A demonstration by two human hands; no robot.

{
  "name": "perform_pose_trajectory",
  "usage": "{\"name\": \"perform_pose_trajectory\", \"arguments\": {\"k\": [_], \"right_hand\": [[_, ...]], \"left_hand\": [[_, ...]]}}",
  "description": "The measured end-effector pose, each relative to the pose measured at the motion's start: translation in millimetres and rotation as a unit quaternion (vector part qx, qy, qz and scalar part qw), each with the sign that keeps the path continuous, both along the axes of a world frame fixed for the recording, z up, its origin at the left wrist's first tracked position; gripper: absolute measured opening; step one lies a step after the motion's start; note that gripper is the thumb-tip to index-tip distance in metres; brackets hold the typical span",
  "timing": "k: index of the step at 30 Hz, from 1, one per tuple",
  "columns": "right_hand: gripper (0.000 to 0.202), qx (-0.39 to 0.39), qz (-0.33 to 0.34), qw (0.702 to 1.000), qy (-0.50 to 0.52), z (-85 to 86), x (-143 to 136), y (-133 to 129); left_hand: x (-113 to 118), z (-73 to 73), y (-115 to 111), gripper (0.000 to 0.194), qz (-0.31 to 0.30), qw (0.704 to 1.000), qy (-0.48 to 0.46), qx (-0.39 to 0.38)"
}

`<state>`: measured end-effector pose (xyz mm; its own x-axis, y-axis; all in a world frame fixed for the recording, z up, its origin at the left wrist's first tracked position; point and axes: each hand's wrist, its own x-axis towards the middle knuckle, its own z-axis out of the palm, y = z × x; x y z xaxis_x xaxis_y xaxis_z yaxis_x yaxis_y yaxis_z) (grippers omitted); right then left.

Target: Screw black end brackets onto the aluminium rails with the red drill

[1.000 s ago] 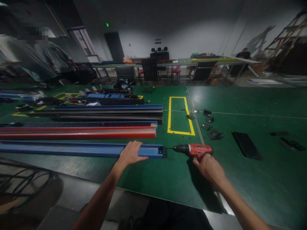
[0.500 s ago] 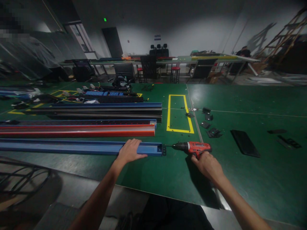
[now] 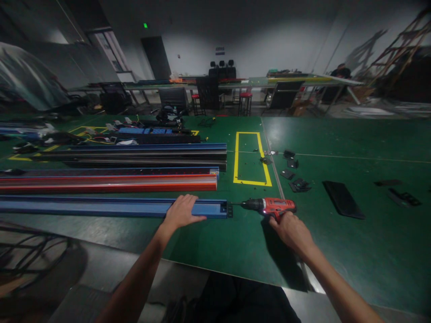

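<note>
A long blue rail (image 3: 134,207) lies along the front of the green table. My left hand (image 3: 182,211) rests over it near its right end, fingers wrapped across the top and thumb along the near edge. At that end sits a small black end piece (image 3: 230,210). My right hand (image 3: 292,232) grips a red power drill (image 3: 278,206) by its handle. The drill points left, with its bit at the black end piece; whether the tip touches a screw is too small to tell.
Behind the blue rail lie red rails (image 3: 168,184) and dark rails (image 3: 151,157). Right of the drill are small black parts (image 3: 299,185) and a black flat object (image 3: 342,199). A yellow tape rectangle (image 3: 236,157) marks the table. A person (image 3: 341,71) is far behind.
A small light now shows on the drill below its chuck. Both hands, the rail and the drill hold nearly the same places; the view has shifted slightly.
</note>
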<state>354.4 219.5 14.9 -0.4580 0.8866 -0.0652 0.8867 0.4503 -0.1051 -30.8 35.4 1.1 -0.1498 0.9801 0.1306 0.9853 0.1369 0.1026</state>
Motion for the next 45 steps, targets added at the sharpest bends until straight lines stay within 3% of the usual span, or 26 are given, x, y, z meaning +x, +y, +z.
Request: {"name": "perform_pose_trajectory", "arguments": {"k": [11,27,35,45], "right_hand": [[0.06,-0.003,-0.022,1.0,0.018,0.2,-1,0],[0.057,0.037,0.019,0.999,0.03,-11.9,5,4],[0.059,0.002,-0.025,0.999,0.037,-6.1,2,3],[0.059,0.006,-0.021,0.999,0.03,1.8,-2,14]], "left_hand": [[0,-0.4,0,0.09,-0.006,1.0,0.013,-0.002],[-1,-2.2,0,0.089,-0.006,1.0,0.008,0.002],[-1,-0.5,0,0.087,-0.006,1.0,0.004,0.0],[1,2.1,0,0.088,-0.007,1.0,0.022,-0.014]]}}
